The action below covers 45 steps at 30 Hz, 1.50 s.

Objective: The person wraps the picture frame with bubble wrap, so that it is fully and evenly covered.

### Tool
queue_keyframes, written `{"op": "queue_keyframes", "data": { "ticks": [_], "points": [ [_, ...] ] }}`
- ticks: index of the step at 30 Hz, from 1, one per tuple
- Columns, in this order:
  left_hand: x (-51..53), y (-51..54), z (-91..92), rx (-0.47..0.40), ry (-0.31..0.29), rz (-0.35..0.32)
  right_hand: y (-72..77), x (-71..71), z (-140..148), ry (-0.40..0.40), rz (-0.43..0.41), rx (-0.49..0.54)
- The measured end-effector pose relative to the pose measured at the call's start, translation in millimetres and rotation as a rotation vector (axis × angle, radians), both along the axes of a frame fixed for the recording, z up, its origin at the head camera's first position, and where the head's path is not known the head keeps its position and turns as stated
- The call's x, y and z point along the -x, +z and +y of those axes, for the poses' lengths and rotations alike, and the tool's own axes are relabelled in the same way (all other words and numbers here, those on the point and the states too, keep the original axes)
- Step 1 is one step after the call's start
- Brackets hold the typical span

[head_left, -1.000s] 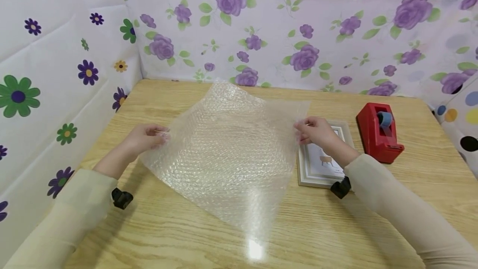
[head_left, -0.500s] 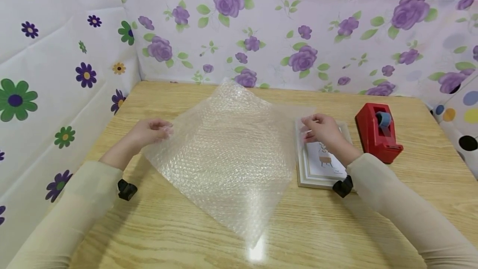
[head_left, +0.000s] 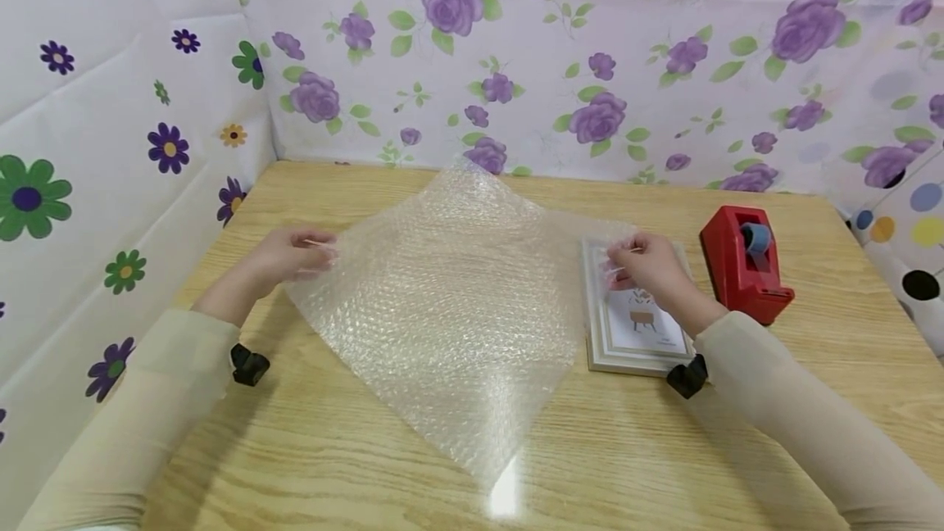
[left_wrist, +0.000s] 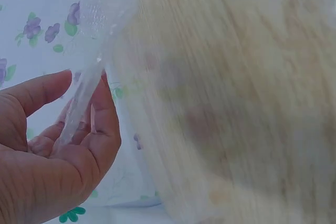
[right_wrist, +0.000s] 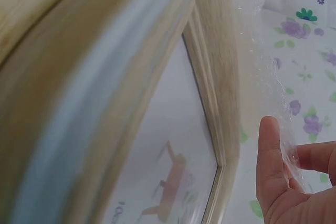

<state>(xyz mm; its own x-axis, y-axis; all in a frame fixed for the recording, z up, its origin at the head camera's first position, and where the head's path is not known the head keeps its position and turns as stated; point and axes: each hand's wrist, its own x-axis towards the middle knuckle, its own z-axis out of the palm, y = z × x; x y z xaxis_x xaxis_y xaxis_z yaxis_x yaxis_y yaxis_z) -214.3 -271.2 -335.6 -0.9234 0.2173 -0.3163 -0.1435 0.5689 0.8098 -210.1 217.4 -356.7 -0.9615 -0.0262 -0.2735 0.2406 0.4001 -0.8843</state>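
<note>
A clear sheet of bubble wrap (head_left: 442, 301) lies spread as a rough diamond across the centre of the head view, one corner pointing to the top of the frame and one to the bottom, over a wood-grain table (head_left: 332, 441). Its bubbled surface and rippled edges suggest a material that is very light, limp and somewhat slick; it should bend readily under its own weight and tear more easily than stretch. The opposite side edges appear the best places to take hold, a light pinch being enough.

Left hand (head_left: 298, 255), left of centre: fingers bent round the sheet's edge in a loose hold, the thumb tip standing a little apart from the index finger. Right hand (head_left: 642, 265), right of centre: the opposite edge passes between thumb and fingers, which close lightly about it; how firmly they press cannot be told. Beneath this hand, the sheet reaches over the upper left of a picture frame (head_left: 649, 338), presumably stiff and more fragile. A red tape dispenser (head_left: 745, 269) stands farther right.
</note>
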Motion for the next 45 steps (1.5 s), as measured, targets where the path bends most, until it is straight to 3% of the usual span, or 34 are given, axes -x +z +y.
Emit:
{"op": "queue_keyframes", "data": {
  "ticks": [4,9,18,23,32,40,45],
  "points": [
    [-3.0,-0.9,-7.2,-0.005,0.038,-0.024,-2.1,-1.5,6.2,0.014,0.008,-0.041],
    [-9.8,-6.8,-17.4,-0.024,0.052,-0.049,-5.5,-5.9,15.0,0.034,0.007,-0.019],
    [-20.3,-17.4,-24.7,-0.198,0.099,-0.110,-8.7,-14.2,24.0,0.046,-0.035,0.012],
    [-18.4,-18.7,-18.4,-0.220,0.150,-0.108,-9.1,-19.6,27.2,0.031,-0.079,0.017],
    [-12.4,-15.7,-7.3,-0.138,0.178,-0.064,-5.6,-27.8,32.9,0.044,-0.099,-0.016],
    [-3.3,-20.0,-1.4,-0.162,0.195,-0.039,-2.4,-34.2,38.6,0.016,-0.063,-0.059],
    [-0.8,-21.5,0.3,-0.159,0.190,-0.035,-3.4,-38.7,46.6,0.059,0.024,-0.077]
  ]
}}
